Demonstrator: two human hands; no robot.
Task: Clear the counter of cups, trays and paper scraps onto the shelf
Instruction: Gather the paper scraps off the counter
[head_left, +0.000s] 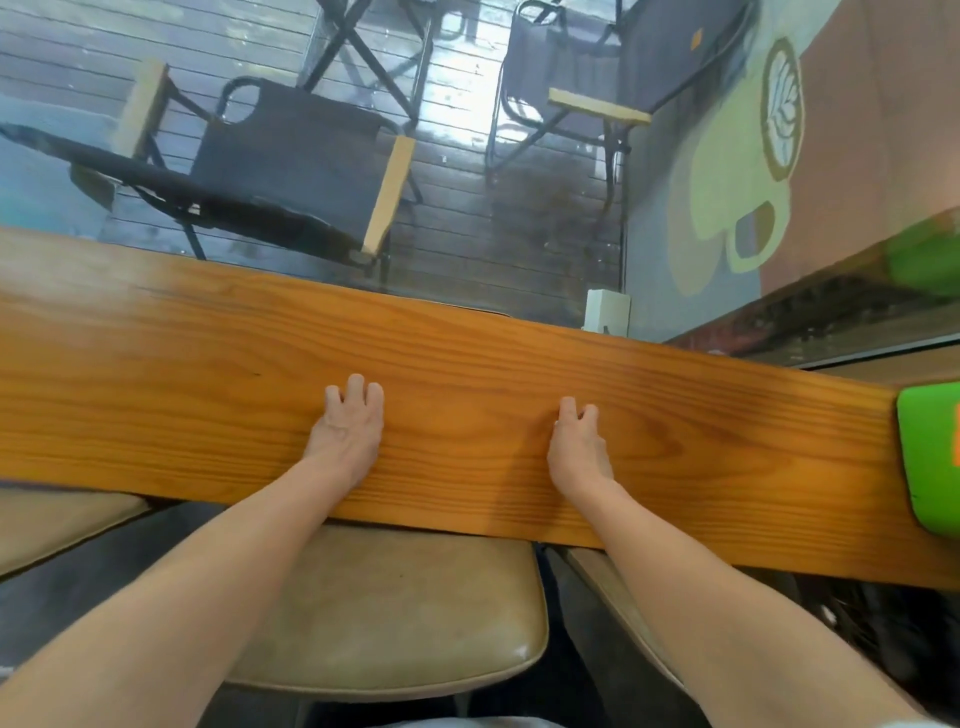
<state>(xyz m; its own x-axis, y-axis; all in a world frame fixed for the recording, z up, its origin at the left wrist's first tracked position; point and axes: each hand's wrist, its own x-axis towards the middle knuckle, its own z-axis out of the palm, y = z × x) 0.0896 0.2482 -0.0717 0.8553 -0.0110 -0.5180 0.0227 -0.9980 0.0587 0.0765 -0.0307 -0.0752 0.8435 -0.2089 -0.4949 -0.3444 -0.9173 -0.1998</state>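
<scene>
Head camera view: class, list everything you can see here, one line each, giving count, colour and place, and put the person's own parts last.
Counter: one, orange-brown wood, across the middle.
Green tray: one, bright green with an orange patch, on the counter's right end, partly cut off.
White box: one, white, just behind the counter's far edge.
Stool: one, tan cushion, below the counter's near edge.
Folding chairs: two, dark fabric with pale wood armrests, behind the glass.
Leaf logo: one, pale green and brown, upper right.
Left hand: one, flat on the counter, empty.
Right hand: one, flat on the counter, empty.
</scene>
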